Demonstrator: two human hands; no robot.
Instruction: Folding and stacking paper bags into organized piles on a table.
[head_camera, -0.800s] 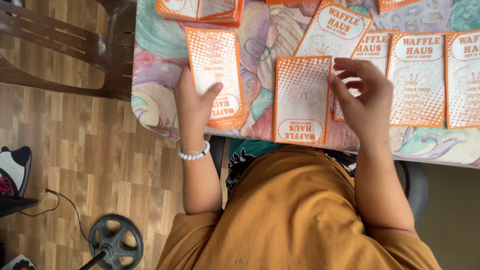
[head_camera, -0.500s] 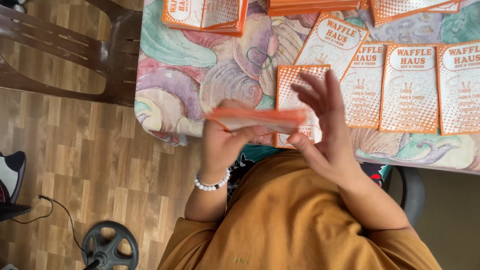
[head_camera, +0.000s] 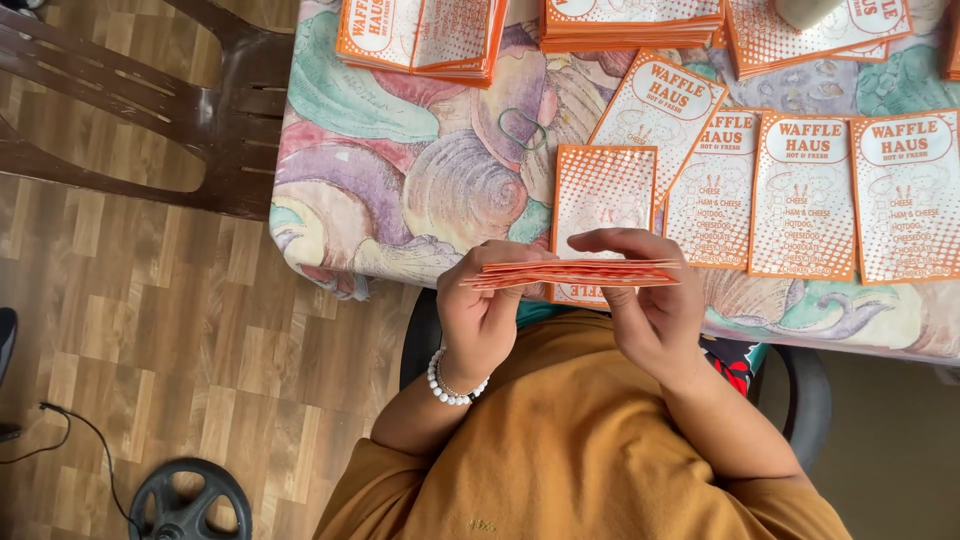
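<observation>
My left hand (head_camera: 484, 310) and my right hand (head_camera: 648, 300) together hold a thin stack of orange-and-white paper sleeves (head_camera: 572, 272) flat and edge-on above my lap, at the table's near edge. My left wrist wears a white bead bracelet (head_camera: 450, 385). Just beyond the stack, one sleeve (head_camera: 603, 195) lies face up on the patterned tablecloth (head_camera: 420, 170). To its right, several more printed sleeves (head_camera: 810, 195) lie side by side in a row.
Piles of the same sleeves (head_camera: 425, 35) sit at the table's far side, another pile (head_camera: 630, 22) beside them. A green rubber band (head_camera: 524, 128) lies on the cloth. A dark brown plastic chair (head_camera: 150, 110) stands left of the table; a round black weight plate (head_camera: 190, 500) rests on the wooden floor.
My left hand lifted a sleeve off the left part of the table and brought it in. Both hands now hold the gathered stack level in front of me.
</observation>
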